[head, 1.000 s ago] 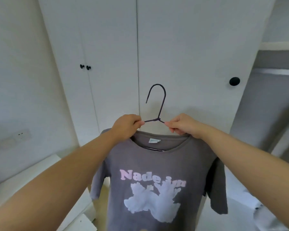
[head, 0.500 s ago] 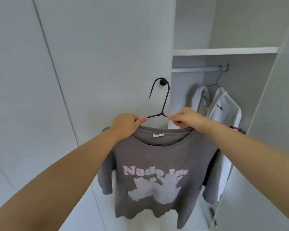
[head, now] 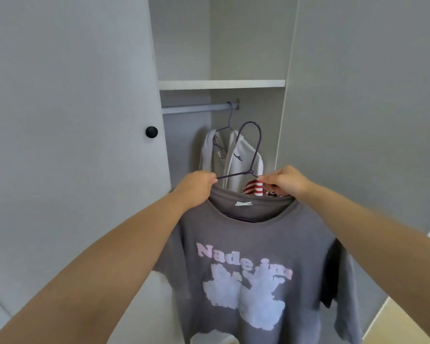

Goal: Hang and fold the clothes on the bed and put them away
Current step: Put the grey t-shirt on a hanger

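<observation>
the open wardrobe door [head: 85, 145] stands at the left, baring the rail [head: 196, 109] under a shelf [head: 221, 84]. the left grip [head: 196, 188] is curled round one arm of the hanger [head: 251, 172], apparently pinching wire and collar together so the grey t-shirt [head: 246, 269] sits square. the shirt hangs in the air before the opening, lower than the rail, its hook upright and not yet caught. a white garment [head: 245, 162] already hangs at the rail's right end, so room lies leftward. the right grip [head: 287, 182] pinches the other arm just beside the hook, likely to steer it.
</observation>
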Motion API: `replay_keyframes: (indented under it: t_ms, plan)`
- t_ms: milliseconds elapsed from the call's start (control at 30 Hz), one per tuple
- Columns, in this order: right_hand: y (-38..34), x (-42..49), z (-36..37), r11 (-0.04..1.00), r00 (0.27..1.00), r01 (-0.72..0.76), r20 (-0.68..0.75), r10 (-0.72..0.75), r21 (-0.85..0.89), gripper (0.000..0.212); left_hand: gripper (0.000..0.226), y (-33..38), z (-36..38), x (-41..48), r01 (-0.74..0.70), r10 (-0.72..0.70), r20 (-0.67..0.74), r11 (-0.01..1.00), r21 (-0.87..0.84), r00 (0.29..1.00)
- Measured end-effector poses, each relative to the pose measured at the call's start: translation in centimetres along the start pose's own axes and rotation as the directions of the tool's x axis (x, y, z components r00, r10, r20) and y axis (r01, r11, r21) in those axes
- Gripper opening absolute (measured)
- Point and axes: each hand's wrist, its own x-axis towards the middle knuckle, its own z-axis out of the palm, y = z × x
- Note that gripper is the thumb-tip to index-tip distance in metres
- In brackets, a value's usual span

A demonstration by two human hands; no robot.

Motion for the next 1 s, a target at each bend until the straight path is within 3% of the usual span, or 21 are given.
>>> replay_keyframes:
  t_ms: [267, 733, 833, 933, 1000]
  plan:
    - [2.5, 4.8, -2.9, 0.996, 0.986, -0.081, -0.152, 0.074, -0.038, 0.045, 0.031, 1.1, 4.1, 8.3, 0.022, -0.021, 0.011, 0.999, -0.043, 1.0]
    - [1.3, 21.1, 1.7, 0.997, 0.997, -0.074, -0.032, 0.073, -0.033, 0.048, 0.031, -6.7, 5.5, 19.3, 0.289, -0.292, 0.047, 0.956, 0.055, 0.955]
    - [0.4, 23.7, 2.9, 0.997, 0.998, -0.066, 0.02, 0.067, -0.048, 0.049, 0.032, -8.3, 4.5, 20.8, 0.304, -0.298, -0.073, 0.948, 0.088, 0.952]
    - [-0.5, 25.7, 3.6, 0.997, 0.995, -0.083, 0.046, 0.083, 0.005, 0.048, 0.05, -9.7, 2.8, 22.4, 0.243, -0.165, -0.265, 0.924, 0.296, 0.95]
    - [-1.0, 26.9, 3.7, 0.996, 0.995, -0.087, 0.042, 0.086, 0.025, 0.047, 0.063, -10.4, 1.3, 23.9, 0.274, -0.146, -0.334, 0.884, 0.378, 0.931]
